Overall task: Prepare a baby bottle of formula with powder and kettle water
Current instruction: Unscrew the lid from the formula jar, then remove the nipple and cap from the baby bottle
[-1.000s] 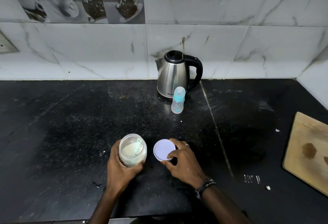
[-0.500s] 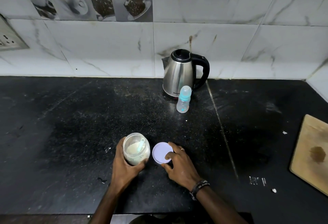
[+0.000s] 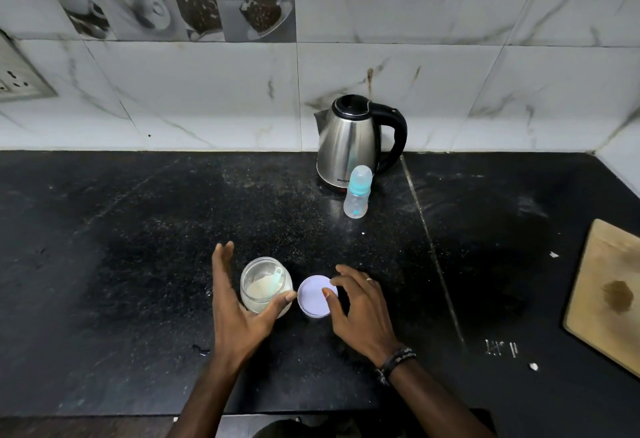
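The black stone counter (image 3: 138,264) runs wall to wall, its near edge along the bottom of the view and its back edge against the marble-patterned tiles (image 3: 415,91). A wide bare stretch lies to the left of the hands, and another between the hands and the wooden cutting board (image 3: 609,295) at the right edge. A seam crosses the counter from beside the kettle toward the near right.

The open powder jar (image 3: 266,287) stands upright near the front, mouth up, with pale powder inside and a light scoop (image 3: 275,278) leaning in it; which way the scoop's bowl faces is hard to tell through the glass. The left hand (image 3: 239,313) is spread wide about the jar, fingers straight and splayed on its left side, thumb reaching across the front and seemingly just touching the glass. Just to the right lies the jar's white lid (image 3: 315,299), flat on the counter. The right hand (image 3: 360,309) hovers over the lid's right rim, fingers loosely spread and relaxed, thumb tip over the lid's rim.

Well back stands the steel electric kettle (image 3: 353,143), spout to the left, black handle to the right. The baby bottle (image 3: 357,193) stands upright just before it, long axis vertical, capped teat up.
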{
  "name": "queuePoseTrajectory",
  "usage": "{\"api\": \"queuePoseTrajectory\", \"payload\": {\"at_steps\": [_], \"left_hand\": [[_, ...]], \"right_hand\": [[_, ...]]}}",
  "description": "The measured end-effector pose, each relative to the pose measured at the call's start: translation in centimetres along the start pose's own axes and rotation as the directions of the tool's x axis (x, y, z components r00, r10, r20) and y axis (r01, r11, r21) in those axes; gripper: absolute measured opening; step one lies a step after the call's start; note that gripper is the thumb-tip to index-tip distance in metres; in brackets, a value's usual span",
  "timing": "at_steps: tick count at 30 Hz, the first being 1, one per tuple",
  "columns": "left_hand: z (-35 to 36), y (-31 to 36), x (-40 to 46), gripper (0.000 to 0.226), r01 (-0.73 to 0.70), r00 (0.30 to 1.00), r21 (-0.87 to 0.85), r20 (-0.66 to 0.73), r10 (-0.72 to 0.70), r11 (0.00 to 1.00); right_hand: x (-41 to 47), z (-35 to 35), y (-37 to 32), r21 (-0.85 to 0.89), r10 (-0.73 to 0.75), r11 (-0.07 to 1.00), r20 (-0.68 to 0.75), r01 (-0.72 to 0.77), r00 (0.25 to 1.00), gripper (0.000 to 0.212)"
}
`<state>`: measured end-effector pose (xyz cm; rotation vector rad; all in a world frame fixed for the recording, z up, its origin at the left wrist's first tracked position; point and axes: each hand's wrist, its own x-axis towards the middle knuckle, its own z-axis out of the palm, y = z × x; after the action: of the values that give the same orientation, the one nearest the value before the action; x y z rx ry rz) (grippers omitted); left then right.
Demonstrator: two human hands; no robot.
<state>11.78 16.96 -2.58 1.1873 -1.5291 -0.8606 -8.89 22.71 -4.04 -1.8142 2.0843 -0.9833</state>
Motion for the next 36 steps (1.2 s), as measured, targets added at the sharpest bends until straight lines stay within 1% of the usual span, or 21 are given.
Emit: {"api": "queuePoseTrajectory", "payload": {"at_steps": [3, 6, 10, 16, 20, 25, 29, 32, 36], "left_hand": [[0.6, 2.1, 0.9, 0.128, -0.083, 0.996, -0.007, -0.022, 0.082, 0.997], [2.1, 3.9, 1.7, 0.123, -0.125, 0.992, -0.038, -0.019, 0.125, 0.991], [4.7, 5.3, 2.7, 0.116, -0.15, 0.988, -0.079, 0.022, 0.152, 0.986], [9.0, 6.5, 4.4, 0.109, -0.097, 0.994, -0.098, 0.047, 0.102, 0.99], [11.5, 6.5, 6.2, 0.106, -0.073, 0.994, -0.032, 0.085, 0.075, 0.997], [14.7, 5.4, 9.0, 0.103, -0.059, 0.982, 0.073, 0.183, 0.045, 0.996], [16.7, 4.7, 11.4, 0.086, -0.052, 0.977, 0.103, 0.212, 0.029, 0.993], [18.1, 4.3, 13.0, 0.08, -0.031, 0.972, 0.119, 0.233, 0.002, 0.992], [19.7, 3.8, 14.6, 0.074, -0.001, 0.968, 0.126, 0.249, -0.031, 0.992]], "right_hand": [[0.3, -0.7, 0.1, 0.027, -0.015, 0.999, -0.085, 0.017, 0.996, 0.012], [0.8, -1.3, 0.3, 0.038, -0.024, 0.999, -0.162, 0.031, 0.986, 0.01], [1.5, -2.2, 0.8, 0.023, -0.023, 0.999, -0.198, 0.029, 0.98, 0.014], [2.8, -3.6, 1.8, 0.024, 0.011, 1.0, -0.238, -0.005, 0.971, 0.013], [4.1, -4.3, 2.6, 0.003, 0.024, 1.0, -0.272, -0.024, 0.962, 0.013], [7.1, -5.4, 3.8, -0.06, 0.044, 0.996, -0.309, -0.066, 0.95, 0.012], [10.6, -6.6, 4.0, -0.05, 0.093, 0.992, -0.311, -0.114, 0.946, 0.01], [13.6, -6.9, 4.0, -0.023, 0.133, 0.989, -0.299, -0.147, 0.945, 0.019], [16.9, -6.7, 3.7, -0.046, 0.193, 0.977, -0.218, -0.207, 0.957, 0.041]]}}
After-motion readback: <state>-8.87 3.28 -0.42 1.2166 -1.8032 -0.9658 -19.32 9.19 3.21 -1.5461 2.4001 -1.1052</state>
